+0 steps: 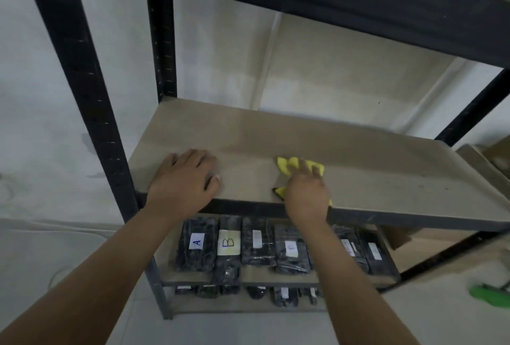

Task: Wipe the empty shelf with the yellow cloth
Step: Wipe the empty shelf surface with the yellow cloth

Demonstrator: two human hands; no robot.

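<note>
On the left, a black metal upright [82, 90] with small slots carries the shelf [372, 179], a flat beige board with a matte, smooth surface and a dark front edge. The left hand [182, 179] lies flat on the board near its front left corner, fingers straight and a little spread, holding nothing. To the right, the right hand [306, 192] presses the yellow cloth [287, 165] on the board close to the front edge; the fingers are blurred, and the crumpled soft cloth shows in front of and beside them. Below, dark shiny wrapped packs [254, 245] lie in a row; white labels read "A" and "B", other labels are unreadable.
</note>
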